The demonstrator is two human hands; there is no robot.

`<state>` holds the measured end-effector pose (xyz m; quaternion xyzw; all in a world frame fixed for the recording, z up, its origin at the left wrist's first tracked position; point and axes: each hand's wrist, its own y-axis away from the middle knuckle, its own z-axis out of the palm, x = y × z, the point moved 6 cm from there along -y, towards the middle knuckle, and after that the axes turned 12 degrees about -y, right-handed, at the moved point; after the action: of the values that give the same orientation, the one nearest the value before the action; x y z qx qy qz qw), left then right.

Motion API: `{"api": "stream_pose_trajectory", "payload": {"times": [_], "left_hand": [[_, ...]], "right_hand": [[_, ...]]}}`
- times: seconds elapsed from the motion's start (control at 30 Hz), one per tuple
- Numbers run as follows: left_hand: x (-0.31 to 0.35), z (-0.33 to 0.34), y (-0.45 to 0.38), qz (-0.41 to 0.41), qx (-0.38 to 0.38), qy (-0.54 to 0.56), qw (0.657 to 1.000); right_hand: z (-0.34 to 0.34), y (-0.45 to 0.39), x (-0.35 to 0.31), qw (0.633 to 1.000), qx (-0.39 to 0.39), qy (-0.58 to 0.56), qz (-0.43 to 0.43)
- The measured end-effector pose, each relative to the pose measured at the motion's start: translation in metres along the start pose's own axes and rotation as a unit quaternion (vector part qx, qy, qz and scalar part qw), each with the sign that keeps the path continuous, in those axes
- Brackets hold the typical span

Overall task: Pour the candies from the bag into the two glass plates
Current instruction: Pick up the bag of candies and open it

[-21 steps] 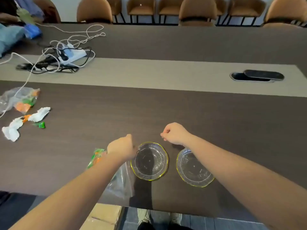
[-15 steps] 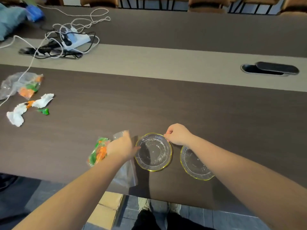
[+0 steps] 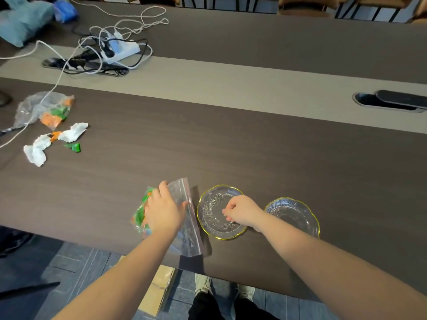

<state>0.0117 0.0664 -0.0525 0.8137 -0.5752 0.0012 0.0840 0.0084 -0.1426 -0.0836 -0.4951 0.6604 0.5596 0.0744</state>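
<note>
- The left hand (image 3: 164, 210) lies flat on the bag (image 3: 182, 218), fingers spread over it and pressing it to the worktop (image 3: 231, 146); it is not closed round the bag, so the bag is pinned rather than lifted
- The right hand (image 3: 242, 212) is loosely curled over the nearer plate (image 3: 216, 212), fingertips close together near its middle; whether they touch the glass or pinch anything I cannot tell
- The bag is just beside the right hand's plate, on the left hand's side, with its sealed strip running along the edge that faces the plate; the candies (image 3: 142, 212), orange and green, are bunched at the far end from the strip, partly under the left hand
- Both plates look empty: the nearer one under the right hand, the second plate (image 3: 293, 214) just beyond the right wrist, apart from the first
- The step in hand seems to be getting hold of the bag and opening it; nothing has been poured
- To do it well: grip the strip with both hands and pull it apart, keep the candies low in the bag, then tip the mouth over the middle of a plate and stop partway so some is left for the other
- The plates are shallow with wavy rims, so a slow pour suits them
- Away from the left hand lie another bag with wrappers (image 3: 44, 112) and crumpled tissues (image 3: 37, 151)
</note>
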Motion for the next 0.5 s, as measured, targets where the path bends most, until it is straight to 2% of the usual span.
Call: {"api": "stream_pose_trajectory", "payload": {"times": [0.1,0.2,0.3,0.43,0.5], "left_hand": [[-0.006,0.009,-0.007,0.002,-0.048,0.011,0.999],[-0.005,0.007,-0.009,0.009,-0.039,0.054,0.998],[0.005,-0.005,-0.008,0.035,-0.015,0.127,0.991],[0.011,-0.019,-0.007,0.033,-0.017,0.215,0.976],[0.012,-0.023,-0.011,0.036,-0.024,0.223,0.974]], "right_hand": [[0.001,-0.003,-0.003,1.0,0.0,-0.007,0.0],[0.009,-0.006,-0.007,0.998,-0.02,-0.054,0.005],[0.026,-0.005,-0.013,0.989,-0.075,-0.122,0.019],[0.048,-0.002,-0.027,0.966,-0.135,-0.219,0.009],[0.05,-0.002,-0.035,0.955,-0.14,-0.263,-0.004]]}}
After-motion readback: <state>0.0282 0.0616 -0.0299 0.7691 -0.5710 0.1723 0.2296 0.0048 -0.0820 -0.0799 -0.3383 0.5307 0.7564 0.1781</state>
